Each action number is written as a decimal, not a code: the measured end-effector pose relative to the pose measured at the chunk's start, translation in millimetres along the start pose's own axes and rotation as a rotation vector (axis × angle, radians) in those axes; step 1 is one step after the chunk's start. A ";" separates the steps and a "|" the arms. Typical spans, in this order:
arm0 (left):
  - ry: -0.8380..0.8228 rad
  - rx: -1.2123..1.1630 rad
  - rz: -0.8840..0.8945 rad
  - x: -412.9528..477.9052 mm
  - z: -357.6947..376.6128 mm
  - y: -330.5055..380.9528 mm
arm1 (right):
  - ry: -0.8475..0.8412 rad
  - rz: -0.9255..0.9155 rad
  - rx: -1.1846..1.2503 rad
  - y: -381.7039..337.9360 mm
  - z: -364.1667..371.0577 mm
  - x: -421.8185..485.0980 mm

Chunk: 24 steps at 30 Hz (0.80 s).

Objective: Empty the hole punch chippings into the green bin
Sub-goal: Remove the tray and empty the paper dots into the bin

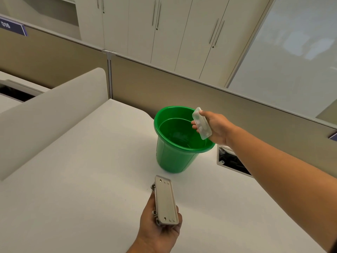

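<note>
Head view: 1 green bin (pixel 175 154), 1 hole punch (pixel 166 200), 1 clear tray (pixel 201 123), 2 hands.

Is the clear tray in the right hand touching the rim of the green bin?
Cannot tell. In the head view the clear tray overlaps the green bin rim, held by the right hand, but height above it is unclear.

No sleeve is seen on either forearm; both are shown bare from wrist to frame edge. The left hand (pixel 160 227) and right hand (pixel 217 127) are ungloved, and no rings or watch can be made out.
</note>
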<state>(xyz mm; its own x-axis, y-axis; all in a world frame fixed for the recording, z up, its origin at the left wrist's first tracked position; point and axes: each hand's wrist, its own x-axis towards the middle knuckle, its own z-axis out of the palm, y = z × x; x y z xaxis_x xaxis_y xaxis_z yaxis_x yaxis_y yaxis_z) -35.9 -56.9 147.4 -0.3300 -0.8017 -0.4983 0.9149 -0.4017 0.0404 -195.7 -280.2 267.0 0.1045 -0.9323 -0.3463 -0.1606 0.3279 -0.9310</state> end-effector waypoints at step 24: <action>0.077 0.124 -0.003 -6.3 2.4 -0.1 | 0.169 -0.396 0.107 -4.8 3.0 -42.8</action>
<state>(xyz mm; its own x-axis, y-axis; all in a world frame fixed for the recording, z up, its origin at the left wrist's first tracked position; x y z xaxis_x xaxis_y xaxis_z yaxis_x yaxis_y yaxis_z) -34.4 -52.9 152.6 -0.3099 -0.7658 -0.5635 0.8766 -0.4596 0.1425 -196.5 -241.4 286.0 -0.0264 -0.9981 0.0548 -0.0370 -0.0539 -0.9979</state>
